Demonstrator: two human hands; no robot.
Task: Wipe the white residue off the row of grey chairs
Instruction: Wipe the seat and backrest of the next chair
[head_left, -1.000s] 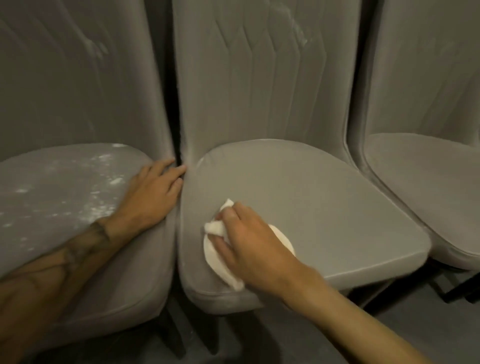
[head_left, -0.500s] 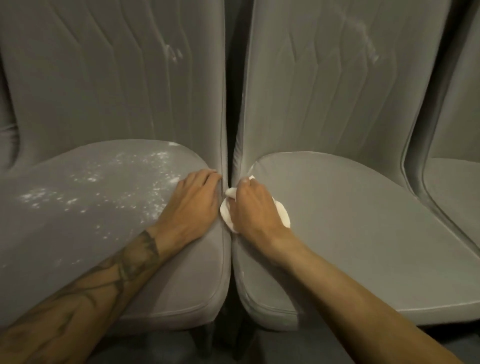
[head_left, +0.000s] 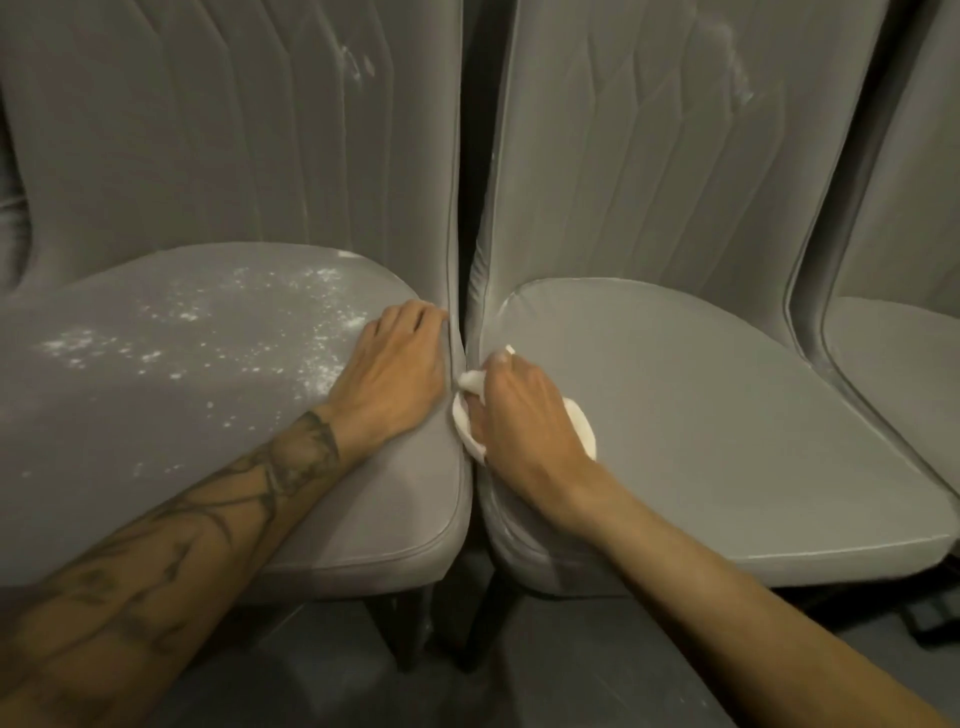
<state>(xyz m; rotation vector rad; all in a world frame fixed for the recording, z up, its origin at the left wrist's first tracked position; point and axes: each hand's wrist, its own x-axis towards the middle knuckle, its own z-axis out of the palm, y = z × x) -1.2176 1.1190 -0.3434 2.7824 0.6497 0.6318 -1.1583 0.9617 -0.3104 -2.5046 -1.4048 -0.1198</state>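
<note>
White cloth (head_left: 466, 422) gripped in curled right fingers (head_left: 503, 367); left fingers (head_left: 410, 318) rest relaxed on seat (head_left: 156, 426).

Right grip (head_left: 524, 421) with cloth (head_left: 467, 410): 1.0 s ago on the front-left part of the seat (head_left: 727, 441), now at that seat's left edge by the gap, just beside the left grip (head_left: 389, 374). Hardly any shift since 0.5 s ago. View swings left; the dusted seat (head_left: 182, 364) takes more of the frame.
</note>
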